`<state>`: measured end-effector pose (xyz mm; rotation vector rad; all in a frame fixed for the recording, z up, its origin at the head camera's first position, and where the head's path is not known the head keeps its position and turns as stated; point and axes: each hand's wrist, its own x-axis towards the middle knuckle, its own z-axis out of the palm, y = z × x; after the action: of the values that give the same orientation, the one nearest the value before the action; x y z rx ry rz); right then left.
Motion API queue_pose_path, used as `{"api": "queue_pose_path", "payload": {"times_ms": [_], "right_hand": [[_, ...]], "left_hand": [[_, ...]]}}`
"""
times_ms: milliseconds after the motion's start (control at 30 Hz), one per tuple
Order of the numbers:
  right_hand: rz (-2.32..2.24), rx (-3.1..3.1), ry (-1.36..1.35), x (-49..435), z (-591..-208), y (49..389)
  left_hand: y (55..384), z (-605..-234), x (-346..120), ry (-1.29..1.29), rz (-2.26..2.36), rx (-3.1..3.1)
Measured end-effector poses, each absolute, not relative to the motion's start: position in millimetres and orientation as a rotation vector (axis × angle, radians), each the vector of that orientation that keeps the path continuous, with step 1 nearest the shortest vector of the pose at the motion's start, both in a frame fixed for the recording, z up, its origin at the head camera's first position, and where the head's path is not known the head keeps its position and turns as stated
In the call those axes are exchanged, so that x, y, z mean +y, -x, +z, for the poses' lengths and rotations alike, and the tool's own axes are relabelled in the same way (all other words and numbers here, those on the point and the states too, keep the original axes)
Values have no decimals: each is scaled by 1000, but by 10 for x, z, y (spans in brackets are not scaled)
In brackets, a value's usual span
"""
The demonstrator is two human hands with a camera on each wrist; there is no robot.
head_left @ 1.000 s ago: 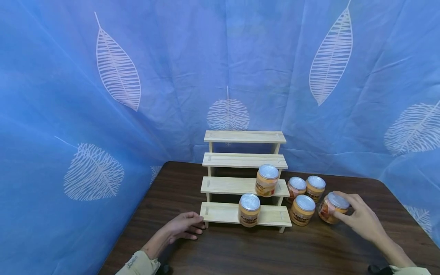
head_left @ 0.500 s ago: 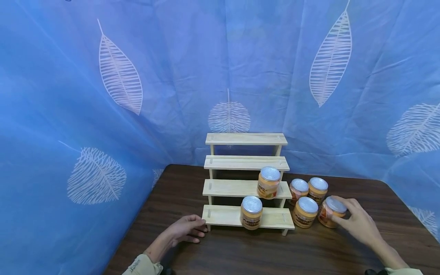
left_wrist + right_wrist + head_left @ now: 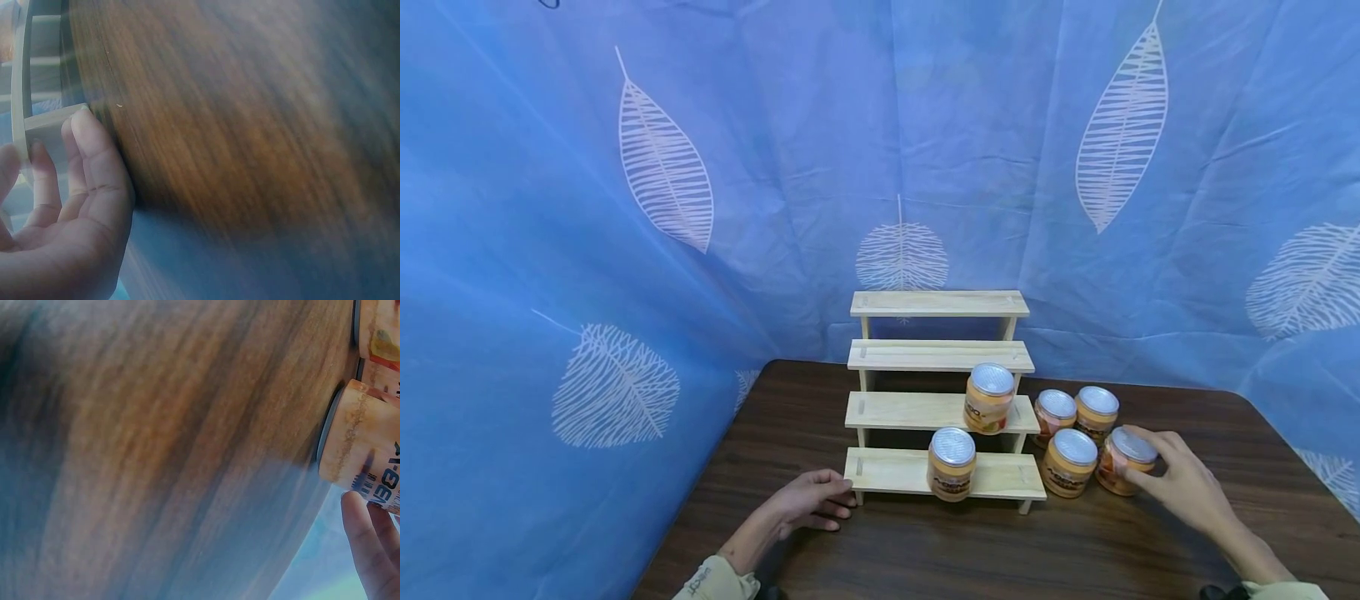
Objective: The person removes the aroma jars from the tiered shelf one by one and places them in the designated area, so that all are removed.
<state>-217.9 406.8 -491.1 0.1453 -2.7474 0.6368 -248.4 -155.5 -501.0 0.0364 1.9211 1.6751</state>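
Note:
In the head view, my right hand [image 3: 1183,483] grips an upright orange-labelled can [image 3: 1126,463] with a silver lid, thumb on its near left side and fingers over the far right. Its fingertips [image 3: 354,503] show against the label in the right wrist view. My left hand [image 3: 811,502] holds the left end of the lowest step of a pale wooden tiered stand [image 3: 887,469], fingertips at its end support. One can [image 3: 952,465] stands on the lowest step, and another can [image 3: 988,400] on the second step, towards the right.
Right of the stand, three more cans cluster on the dark wooden table [image 3: 955,550]: a front can [image 3: 1068,463], a back can [image 3: 1097,412] and one close to the stand [image 3: 1055,415]. A blue leaf-patterned cloth [image 3: 790,167] hangs behind and at the left.
My right hand has drawn the gripped can slightly left, closer to the other cans. The left hand keeps its place on the stand. The head view has shifted a little.

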Motion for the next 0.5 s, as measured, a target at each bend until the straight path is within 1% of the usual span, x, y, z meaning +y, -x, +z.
{"api": "queue_pose_path", "payload": {"times_ms": [500], "right_hand": [[615,-2820,-125,4067,-4847,2166]], "left_hand": [[2487,-5035,-1561,-56,1681,1923]]}}
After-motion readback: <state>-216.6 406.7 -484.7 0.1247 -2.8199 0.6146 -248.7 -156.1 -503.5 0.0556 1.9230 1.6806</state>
